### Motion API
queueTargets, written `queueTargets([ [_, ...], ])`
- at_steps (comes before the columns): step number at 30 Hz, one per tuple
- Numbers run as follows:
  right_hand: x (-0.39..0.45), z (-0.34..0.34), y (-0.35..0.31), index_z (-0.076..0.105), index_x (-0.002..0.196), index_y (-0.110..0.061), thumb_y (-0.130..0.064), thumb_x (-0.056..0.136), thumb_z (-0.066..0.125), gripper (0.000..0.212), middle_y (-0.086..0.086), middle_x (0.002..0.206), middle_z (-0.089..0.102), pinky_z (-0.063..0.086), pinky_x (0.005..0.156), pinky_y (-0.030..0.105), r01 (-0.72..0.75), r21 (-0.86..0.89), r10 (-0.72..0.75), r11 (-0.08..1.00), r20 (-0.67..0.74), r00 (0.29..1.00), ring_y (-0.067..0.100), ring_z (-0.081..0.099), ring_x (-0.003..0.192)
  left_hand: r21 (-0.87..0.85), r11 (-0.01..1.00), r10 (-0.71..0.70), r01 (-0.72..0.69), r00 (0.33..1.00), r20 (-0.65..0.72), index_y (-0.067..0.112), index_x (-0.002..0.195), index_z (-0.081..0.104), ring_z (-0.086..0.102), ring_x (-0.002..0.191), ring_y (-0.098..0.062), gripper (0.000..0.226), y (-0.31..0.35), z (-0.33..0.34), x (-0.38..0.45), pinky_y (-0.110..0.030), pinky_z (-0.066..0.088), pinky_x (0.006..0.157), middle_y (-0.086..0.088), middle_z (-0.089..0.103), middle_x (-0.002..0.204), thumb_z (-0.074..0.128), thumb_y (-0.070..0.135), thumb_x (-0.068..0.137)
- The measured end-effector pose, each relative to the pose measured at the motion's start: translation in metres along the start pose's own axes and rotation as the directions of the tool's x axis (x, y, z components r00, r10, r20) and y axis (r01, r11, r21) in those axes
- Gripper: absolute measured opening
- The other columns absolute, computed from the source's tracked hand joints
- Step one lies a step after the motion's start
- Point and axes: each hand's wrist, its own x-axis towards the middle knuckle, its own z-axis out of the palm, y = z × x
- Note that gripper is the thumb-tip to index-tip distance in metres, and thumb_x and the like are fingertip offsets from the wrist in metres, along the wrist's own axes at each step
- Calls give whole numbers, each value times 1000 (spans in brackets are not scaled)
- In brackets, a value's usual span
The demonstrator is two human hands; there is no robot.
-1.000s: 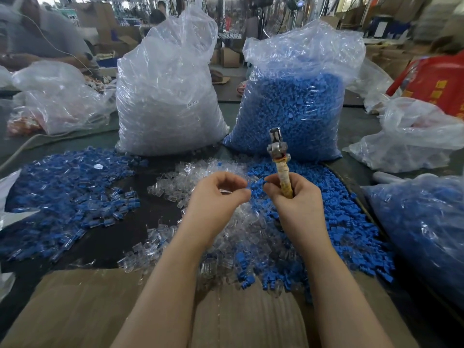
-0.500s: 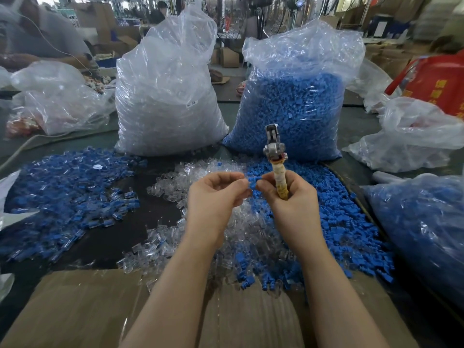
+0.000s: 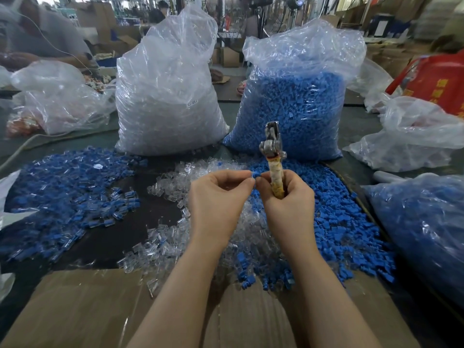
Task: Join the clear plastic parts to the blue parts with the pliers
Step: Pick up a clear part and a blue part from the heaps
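My right hand [image 3: 287, 197] grips the pliers [image 3: 272, 156] by their tape-wrapped handle, metal jaws pointing up and away. Between its thumb tip and my left hand's fingertips sits a small blue part [image 3: 255, 175]. My left hand [image 3: 218, 197] is curled, pinching that part; whether a clear part is with it I cannot tell. Below the hands lie a loose heap of clear plastic parts [image 3: 175, 187] and a heap of blue parts [image 3: 336, 222]. A pile of joined blue-and-clear pieces [image 3: 65, 194] spreads at the left.
Two tall plastic bags stand behind: clear parts [image 3: 165, 96] on the left and blue parts [image 3: 293, 101] on the right. Another bag of blue parts [image 3: 424, 227] lies at the right. Flattened cardboard [image 3: 82, 312] covers the near edge. People work in the background.
My hands came together and rose slightly. The blue part now shows pinched between both hands' fingertips, and the pliers tilted a little to the left.
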Motion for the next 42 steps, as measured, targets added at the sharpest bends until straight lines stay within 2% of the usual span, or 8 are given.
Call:
queueTargets([
  [8, 0, -6, -5, 66, 86, -22, -21, 91, 69, 6, 4, 68, 61, 42, 51, 31, -28, 33, 24, 999, 116, 993, 10, 45, 54, 85, 991, 99, -99, 995, 0, 24, 80, 77, 71, 72, -2, 16, -3, -1, 1, -16, 56, 68, 12, 74, 74, 81, 9, 77],
  [14, 4, -11, -8, 68, 89, -29, -16, 92, 65, 14, -4, 82, 72, 56, 72, 29, -84, 37, 71, 996, 274, 959, 19, 67, 79, 58, 996, 76, -73, 995, -57, 21, 78, 76, 72, 73, -10, 12, -8, -4, 5, -23, 58, 70, 7, 74, 73, 80, 10, 79],
  [16, 7, -17, -5, 68, 89, -28, -16, 91, 66, 11, -6, 77, 70, 55, 64, 21, -92, -8, 89, 996, 323, 942, 14, 65, 72, -13, 999, 44, -45, 998, -54, 21, 78, 74, 73, 74, -13, 15, -7, -6, 7, -21, 56, 67, 3, 75, 73, 78, 7, 80],
  [19, 9, -26, -1, 64, 89, -22, -15, 90, 67, 8, -13, 62, 58, 38, 47, 13, -99, -79, 123, 992, 405, 906, 1, 47, 49, -142, 990, 14, -21, 999, -49, 17, 80, 72, 72, 72, -13, 15, -6, -9, 9, -15, 52, 64, 0, 75, 71, 75, 2, 82],
  [25, 9, -30, 0, 58, 95, -8, -13, 88, 67, 12, 14, 82, 56, 40, 66, 34, -23, -222, 138, 975, 522, 842, 16, 48, 67, -191, 980, 57, -63, 998, -35, 14, 84, 71, 69, 68, -6, 10, -7, -17, 13, -16, 53, 65, 4, 74, 71, 73, 4, 84],
  [28, 8, -29, 1, 56, 96, -8, -12, 88, 66, 14, 2, 77, 51, 37, 65, 34, -11, -240, 141, 971, 536, 833, 15, 44, 64, -187, 979, 81, -84, 996, -26, 14, 83, 72, 67, 65, -2, 11, -7, -18, 13, -15, 52, 64, 5, 74, 70, 73, 4, 83],
  [35, 6, -27, 1, 51, 98, -7, -9, 89, 63, 16, 4, 78, 48, 33, 63, 35, 21, -256, 130, 966, 559, 819, 18, 40, 65, -194, 976, 103, -103, 995, -7, 12, 82, 72, 66, 64, -2, 11, -5, -21, 14, -15, 53, 65, 5, 73, 69, 73, 2, 83],
  [42, 5, -25, 1, 53, 81, -14, -3, 81, 57, 11, -3, 63, 48, 33, 56, 32, 109, -313, 72, 944, 516, 854, 15, 40, 56, -188, 977, 101, -97, 995, 13, 10, 84, 72, 67, 67, -5, 10, -4, -24, 13, -17, 54, 67, 2, 74, 73, 73, 1, 83],
])
